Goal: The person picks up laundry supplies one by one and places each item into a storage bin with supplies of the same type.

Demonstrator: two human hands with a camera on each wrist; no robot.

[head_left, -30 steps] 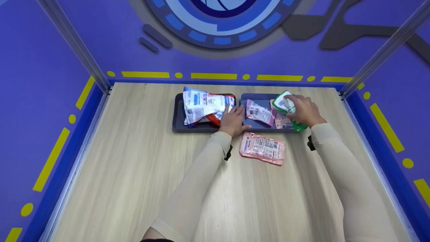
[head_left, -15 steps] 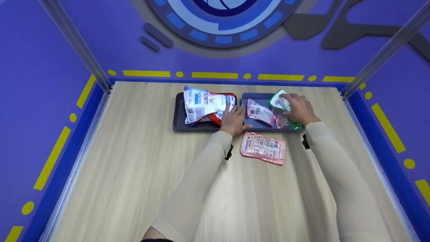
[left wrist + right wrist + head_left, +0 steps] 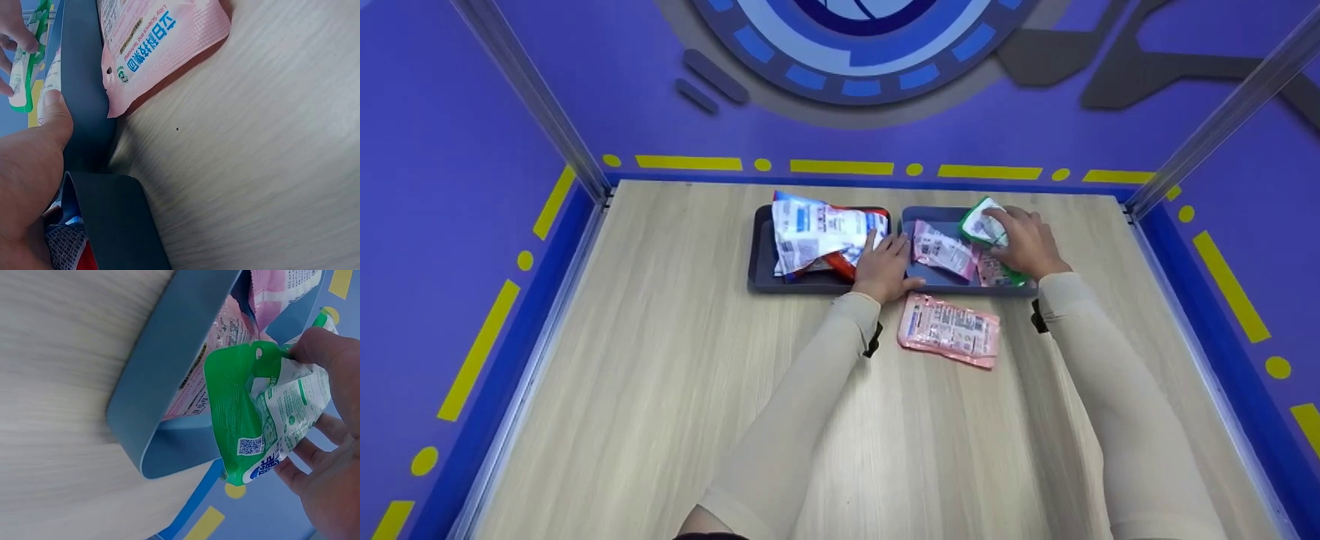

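Note:
My right hand (image 3: 1033, 244) pinches a green-and-white pouch (image 3: 253, 410) between thumb and fingers, above the right end of the right grey tray (image 3: 952, 289). The pouch hangs tilted over the tray, its green end toward the front wall. Below it, inside that tray, lie a pink packet (image 3: 194, 391) and a pink-and-white packet (image 3: 943, 251). My left hand (image 3: 883, 270) rests where the two trays meet, thumb (image 3: 56, 115) on the right tray's wall and fingers extended over the left tray (image 3: 791, 287). A pink pouch (image 3: 950, 330) lies flat in front of the right tray.
The left tray bears a white-and-blue bag (image 3: 814, 232) and a red one (image 3: 840, 264) partly beneath it, both reaching near the rim. Purple panels (image 3: 840, 139) with metal corner posts enclose the wooden table (image 3: 660, 337) at the back and sides.
My right hand has shifted slightly left with the green-and-white pouch, farther over the right tray, then nearly stopped. The left hand has stayed at the tray rims.

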